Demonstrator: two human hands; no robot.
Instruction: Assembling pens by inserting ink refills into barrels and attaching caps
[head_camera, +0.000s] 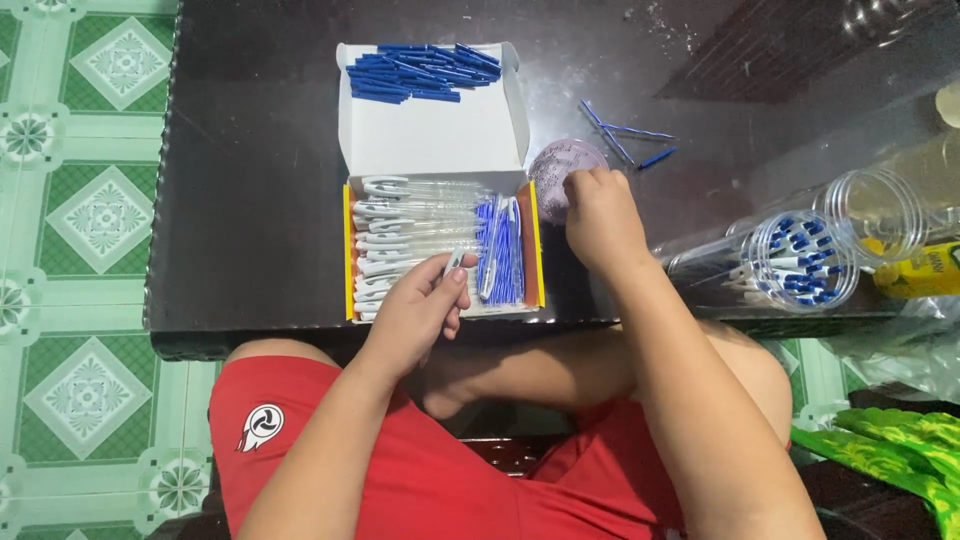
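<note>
Red shorts fill the near edge, the person's knees tucked under a dark table. Green patterned floor tiles run down the far left.

On the table, left of centre, sits an open box — its white lid flap stands up, and a heap of blue refills lies in the lid's far end. The box's lower tray holds clear pen barrels with white clips stacked on the left and a bundle of blue-cored pens on the right.

At the tray's near edge the left hand has its grip pinched on a single pen part, thumb and fingers pressed together around it, just over the tray.

Right of the box, the right hand rests on a small round lilac lid; its fingers are curled down at the lid's edge, and I cannot tell whether they pinch anything. Beyond it a few loose blue refills lie scattered.

Farther right — clear jars on their sides, one packed with finished pens, blue caps facing out. Green patterned cloth shows at the lower right.
</note>
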